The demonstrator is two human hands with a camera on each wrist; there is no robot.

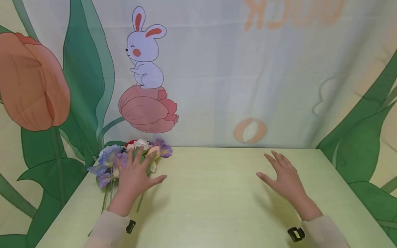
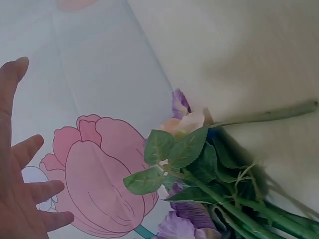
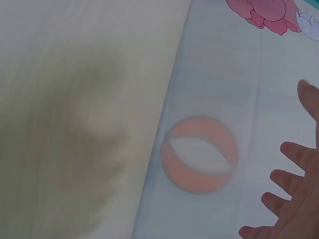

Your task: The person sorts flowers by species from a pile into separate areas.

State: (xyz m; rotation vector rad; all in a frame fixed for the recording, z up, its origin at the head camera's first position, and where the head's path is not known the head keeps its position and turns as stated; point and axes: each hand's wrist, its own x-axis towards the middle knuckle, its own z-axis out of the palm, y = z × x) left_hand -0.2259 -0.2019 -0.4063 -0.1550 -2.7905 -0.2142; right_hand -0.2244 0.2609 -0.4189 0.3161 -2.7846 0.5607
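A bunch of artificial flowers (image 1: 107,158) with blue, purple, white, red and peach blooms lies on the left side of the table, its green stems toward the near edge. Over it hovers my left hand (image 1: 134,177), fingers spread, hiding part of the blooms in the head view. The left wrist view shows green leaves (image 2: 187,149) and stems beside that hand (image 2: 25,189), with a gap between. Above the table's right side, my right hand (image 1: 285,179) is held up with fingers apart and nothing in it; its shadow falls on the tabletop.
The pale table (image 1: 211,193) meets a hanging cloth backdrop (image 1: 211,86) at its far edge. Printed on the cloth are a rabbit (image 1: 145,58), tulips and large leaves. A black strap piece (image 1: 296,234) sits by the right wrist, another (image 1: 131,226) by the left.
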